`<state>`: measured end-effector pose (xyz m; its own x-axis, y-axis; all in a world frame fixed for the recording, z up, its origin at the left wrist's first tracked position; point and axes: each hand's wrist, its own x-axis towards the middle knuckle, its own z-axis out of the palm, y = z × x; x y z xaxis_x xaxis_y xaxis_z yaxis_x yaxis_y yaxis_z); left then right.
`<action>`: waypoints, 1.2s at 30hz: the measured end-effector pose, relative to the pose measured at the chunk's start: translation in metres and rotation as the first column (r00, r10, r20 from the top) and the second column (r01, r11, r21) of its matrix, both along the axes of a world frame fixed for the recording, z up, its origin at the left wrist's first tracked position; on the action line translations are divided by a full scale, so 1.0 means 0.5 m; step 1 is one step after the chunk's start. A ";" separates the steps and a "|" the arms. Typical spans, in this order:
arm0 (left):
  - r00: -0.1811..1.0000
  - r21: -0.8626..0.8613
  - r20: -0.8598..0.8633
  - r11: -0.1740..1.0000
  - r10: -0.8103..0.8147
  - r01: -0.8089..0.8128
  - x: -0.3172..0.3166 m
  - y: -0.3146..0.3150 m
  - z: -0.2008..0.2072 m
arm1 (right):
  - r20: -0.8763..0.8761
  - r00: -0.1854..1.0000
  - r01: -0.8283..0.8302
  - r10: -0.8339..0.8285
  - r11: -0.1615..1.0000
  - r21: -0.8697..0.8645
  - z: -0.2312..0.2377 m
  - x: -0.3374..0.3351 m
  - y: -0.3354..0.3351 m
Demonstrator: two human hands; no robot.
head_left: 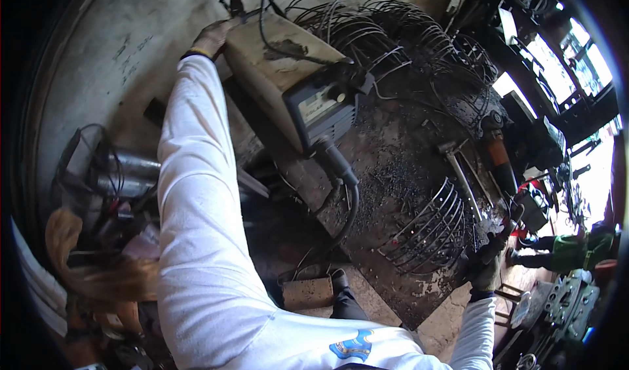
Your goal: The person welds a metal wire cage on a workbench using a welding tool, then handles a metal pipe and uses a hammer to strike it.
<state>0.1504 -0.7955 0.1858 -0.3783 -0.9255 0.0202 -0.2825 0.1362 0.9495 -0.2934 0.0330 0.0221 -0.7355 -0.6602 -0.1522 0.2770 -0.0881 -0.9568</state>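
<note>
A worn beige welding machine (262,75) with a dark front panel stands on the left part of a dark, dirty work table (386,147). My left hand (213,39) reaches to its back end, touching near the rear edge where cables come out; its fingertips are hidden. A thick black cable plug (334,160) sits in the machine's front, its cable curving down past the table edge. On the right, my gloved right hand (485,268) is closed around a dark handle-like tool, its kind unclear. Just left of it lies a curved rack of thin metal rods (426,229).
Bundles of bent wire racks (393,26) fill the table's back. A hammer (462,173) and an orange angle grinder (499,157) lie toward the right. Silver cylinders (128,173) and clutter stand at left. A person in green (580,251) is at far right.
</note>
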 end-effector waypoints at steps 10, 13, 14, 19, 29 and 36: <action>0.965 0.302 -0.208 0.928 -0.162 0.221 0.021 0.006 0.013 | 0.046 0.995 0.094 -0.092 0.995 -0.043 -0.009 0.009 0.000; 0.984 0.255 -0.105 0.953 -0.141 0.164 0.025 -0.011 0.002 | 0.039 0.995 0.094 -0.092 0.994 -0.054 -0.022 0.002 0.013; 0.989 0.291 -0.089 0.946 -0.121 0.142 0.029 -0.022 -0.001 | 0.040 0.993 0.115 -0.113 0.992 -0.055 -0.029 0.000 0.017; 0.924 0.067 0.090 0.928 -0.372 0.367 0.057 -0.091 -0.021 | -0.018 0.994 0.105 -0.105 0.994 -0.012 -0.043 -0.004 0.029; 0.957 0.293 -0.112 0.912 -0.266 0.288 0.061 -0.095 -0.027 | 0.003 0.975 0.222 -0.222 0.975 0.009 -0.004 0.031 -0.014; 0.776 -0.475 -0.146 0.645 0.614 -0.599 0.063 0.014 -0.026 | 0.081 0.991 0.108 -0.102 0.992 -0.070 -0.004 0.015 -0.004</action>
